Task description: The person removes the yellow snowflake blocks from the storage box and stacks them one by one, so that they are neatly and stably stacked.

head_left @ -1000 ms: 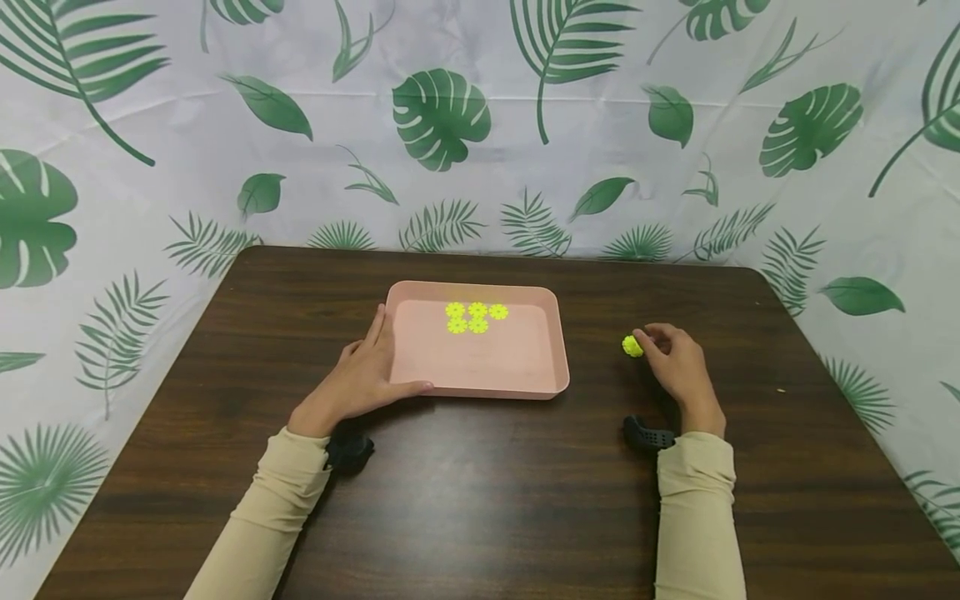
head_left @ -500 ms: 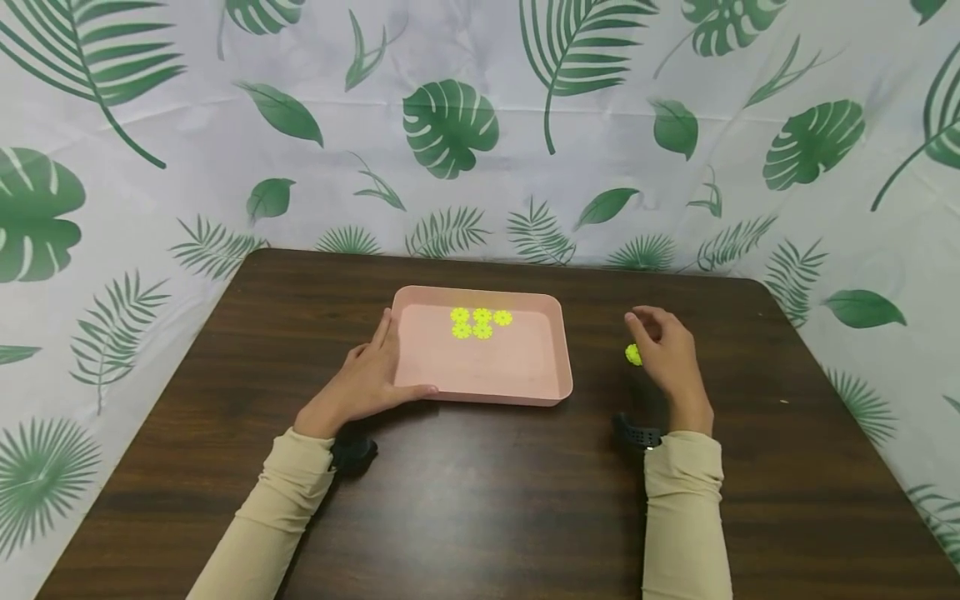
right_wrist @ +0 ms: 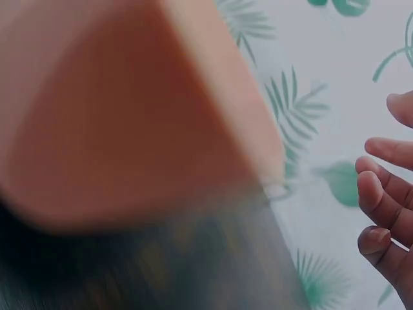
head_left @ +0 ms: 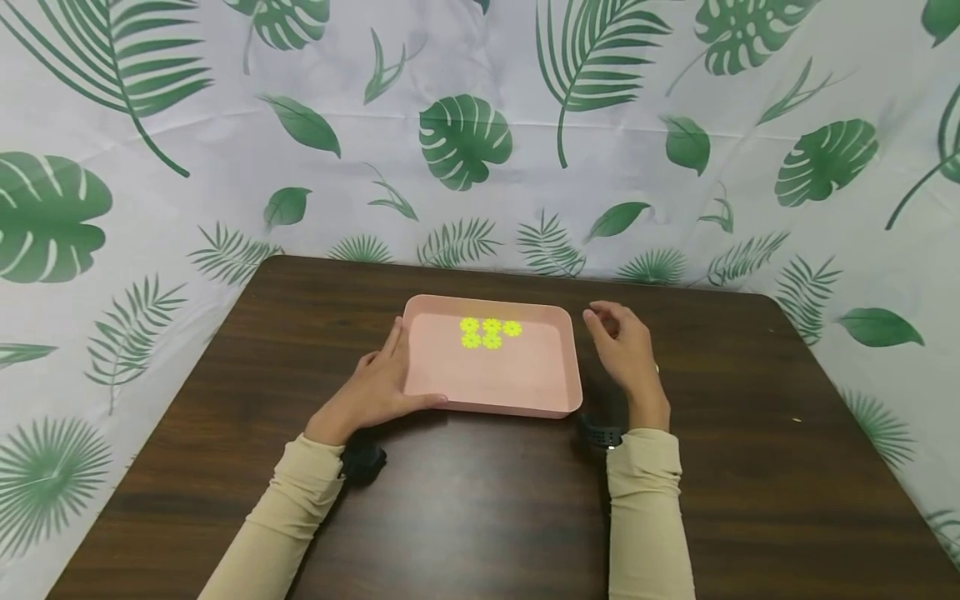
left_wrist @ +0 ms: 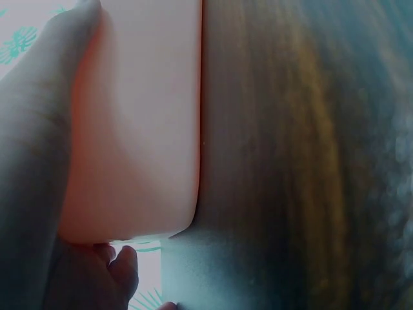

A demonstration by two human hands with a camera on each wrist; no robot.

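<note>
The pink tray point(head_left: 487, 375) lies on the table with several yellow flower-shaped pieces point(head_left: 491, 325) grouped near its far side. My left hand point(head_left: 367, 387) touches the tray's left end, fingers along that side and thumb at the near edge; the left wrist view shows it against the tray wall point(left_wrist: 142, 129). Just right of the tray, my right hand point(head_left: 628, 350) is held with loosely bent fingers and nothing in them. The right wrist view shows these fingers point(right_wrist: 393, 200) apart from the tray point(right_wrist: 129, 129). A yellow bit point(head_left: 657, 369) peeks out beside the right hand, mostly hidden.
Black devices point(head_left: 363, 461) are strapped at both wrists. The dark wooden table point(head_left: 487, 517) reaches back to a leaf-print cloth point(head_left: 360, 208). One tiny pale speck point(head_left: 797, 419) lies on the table at the right.
My right hand has let go of the yellow piece on the right and moved left toward the tray. My left hand stays against the tray. The head view has shifted slightly.
</note>
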